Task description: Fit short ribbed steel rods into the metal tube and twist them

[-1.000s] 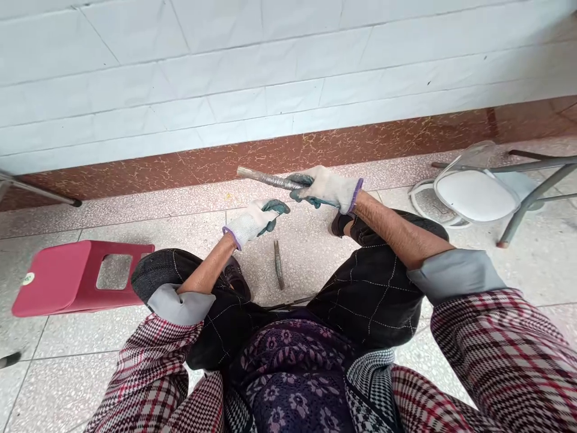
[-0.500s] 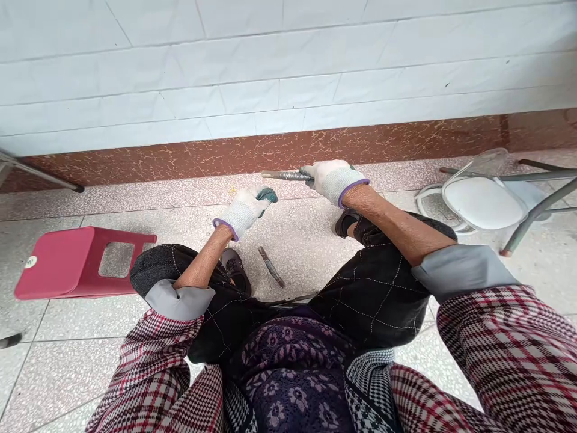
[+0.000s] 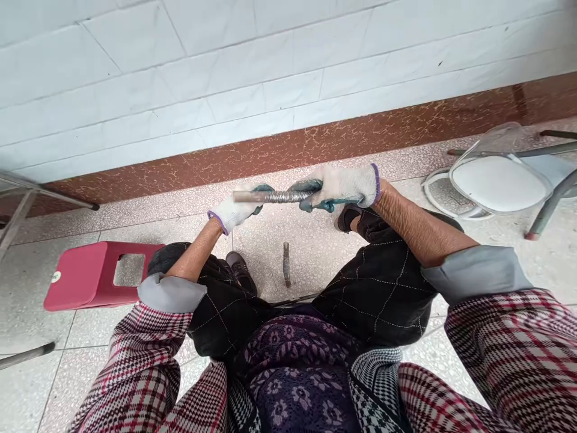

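Observation:
A short stick (image 3: 286,196), pale brown at its left end and wound with a silvery, wire-like wrapping, is held level in front of me. My right hand (image 3: 345,185), in a white glove with green-coated fingers, is closed around its right part. At the other end, my left hand (image 3: 241,207), gloved the same way, closes its fingers on the stick, with the pale tip lying across the glove. A second, similar wrapped stick (image 3: 286,264) lies on the floor between my feet.
A red plastic stool (image 3: 76,276) lies on its side at the left. To the right stand a white round-seated chair (image 3: 500,183) and metal legs (image 3: 552,201). Metal legs (image 3: 49,192) also stand at the far left. A tiled wall (image 3: 270,90) rises ahead.
My left hand has come up to the stick and taken hold of its left end. The right hand still holds the stick, which now sits slightly lower. The camera view has tilted.

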Tool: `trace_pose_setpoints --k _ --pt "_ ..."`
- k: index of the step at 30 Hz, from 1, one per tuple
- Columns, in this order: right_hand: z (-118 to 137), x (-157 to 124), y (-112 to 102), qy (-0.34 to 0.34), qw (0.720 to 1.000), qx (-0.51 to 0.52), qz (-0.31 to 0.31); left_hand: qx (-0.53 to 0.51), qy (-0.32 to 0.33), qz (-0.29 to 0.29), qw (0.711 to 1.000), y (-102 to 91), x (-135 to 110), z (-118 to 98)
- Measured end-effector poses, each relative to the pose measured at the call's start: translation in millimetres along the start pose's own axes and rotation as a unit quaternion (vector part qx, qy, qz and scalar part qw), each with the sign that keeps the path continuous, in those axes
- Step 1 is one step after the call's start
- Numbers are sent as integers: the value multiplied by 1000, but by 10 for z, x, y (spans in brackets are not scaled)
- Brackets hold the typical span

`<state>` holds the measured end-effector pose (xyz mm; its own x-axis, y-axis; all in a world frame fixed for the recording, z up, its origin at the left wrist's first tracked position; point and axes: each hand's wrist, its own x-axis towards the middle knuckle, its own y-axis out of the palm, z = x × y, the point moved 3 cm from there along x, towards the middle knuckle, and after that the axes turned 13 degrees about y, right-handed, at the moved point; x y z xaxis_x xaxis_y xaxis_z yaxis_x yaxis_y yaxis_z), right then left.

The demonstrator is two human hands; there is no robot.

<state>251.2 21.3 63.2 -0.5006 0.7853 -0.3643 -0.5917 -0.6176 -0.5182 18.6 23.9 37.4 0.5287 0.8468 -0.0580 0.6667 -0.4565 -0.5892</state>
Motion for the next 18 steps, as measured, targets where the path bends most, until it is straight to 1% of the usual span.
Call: trace_pose_setpoints --k 1,2,4,6,9,13,18 --pt "53 22 -3 -1 1000 6 -9 -1 -23 -15 1000 28 -17 -15" --pt "92 46 -4 3 1000 7 -25 -14 -36 -43 998 60 -35 -30" --pt "130 105 -1 18 998 6 -64 -54 -32 -47 997 168 -64 -62" --pt "125 172 12 36 994 -16 -105 -77 -17 -40 996 266 -88 -73" --pt "93 267 47 54 982 -104 -146 -74 -5 -40 996 337 -117 -30" --pt "101 326 83 87 954 -237 -164 -24 -27 -43 998 322 -136 93" --pt "149 379 81 119 916 -345 -164 -2 -44 -55 998 231 -142 156"
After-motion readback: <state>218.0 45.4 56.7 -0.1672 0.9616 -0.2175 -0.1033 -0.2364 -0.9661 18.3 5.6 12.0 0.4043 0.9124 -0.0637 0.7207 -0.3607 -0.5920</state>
